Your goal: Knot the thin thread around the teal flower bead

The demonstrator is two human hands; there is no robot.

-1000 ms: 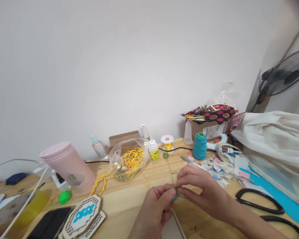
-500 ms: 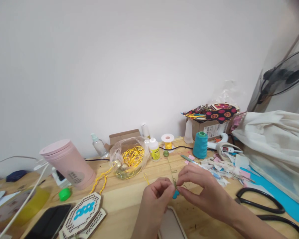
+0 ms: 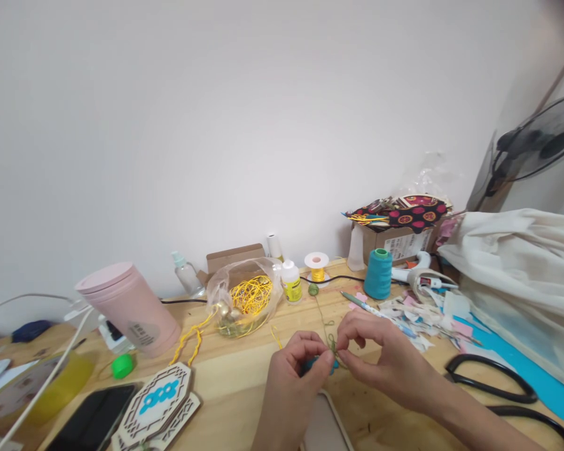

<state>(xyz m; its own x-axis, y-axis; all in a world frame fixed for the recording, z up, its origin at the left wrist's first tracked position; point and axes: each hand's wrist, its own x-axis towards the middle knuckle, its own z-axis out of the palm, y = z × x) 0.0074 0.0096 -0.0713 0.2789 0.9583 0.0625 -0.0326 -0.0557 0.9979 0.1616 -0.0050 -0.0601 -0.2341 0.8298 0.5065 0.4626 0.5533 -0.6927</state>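
Between the thumb and fingers of my left hand [image 3: 303, 369] is a small blue piece [image 3: 334, 364], mostly covered by the fingers; its full shape cannot be made out. My right hand [image 3: 380, 354] pinches a thin green thread [image 3: 331, 338] right beside it. That thread runs back over the table to a little green ball of thread [image 3: 313, 289]. Below the hands lies a pale, rounded-corner tray or case [image 3: 326, 426], partly hidden by the left wrist.
Black-handled scissors [image 3: 493, 379], paper scraps [image 3: 432, 316] and a teal thread cone [image 3: 378, 275] lie to the right. Leftward are a plastic bag of yellow cord [image 3: 251, 294], octagonal wooden panels [image 3: 157, 401], a phone [image 3: 94, 416] and a pink tumbler [image 3: 131, 310].
My left fingers have turned and spread slightly, showing more of the blue piece behind the thumb. The right fingertips have shifted a little on the thread.
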